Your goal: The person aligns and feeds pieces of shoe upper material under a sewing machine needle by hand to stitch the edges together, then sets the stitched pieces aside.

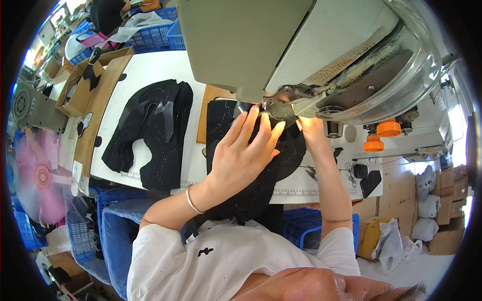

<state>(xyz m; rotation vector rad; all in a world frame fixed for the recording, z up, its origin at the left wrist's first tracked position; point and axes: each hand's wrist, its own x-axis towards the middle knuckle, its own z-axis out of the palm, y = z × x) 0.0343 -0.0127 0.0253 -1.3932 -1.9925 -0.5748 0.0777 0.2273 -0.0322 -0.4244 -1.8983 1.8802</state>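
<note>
My left hand (241,153) lies with fingers spread on a black fabric piece (290,155) marked with pale dashed lines. Its fingertips press beside a small dark mesh patch (281,111), close to the presser foot of a sewing machine (241,42). On the far side of the patch, my right hand (312,134) has its fingers closed at the fabric's right edge; the machine partly hides them. The fabric hangs over the table's near edge toward me. To the left lies a stack of similar black curved pieces (168,140).
Right of my right arm, small pliers (311,174) and a black box (360,171) lie on the white table (115,168). Orange knobs (388,128) jut from the machine. A pink fan (42,176) stands left, a lined blue basket (118,220) below. Cartons (447,190) stand far right.
</note>
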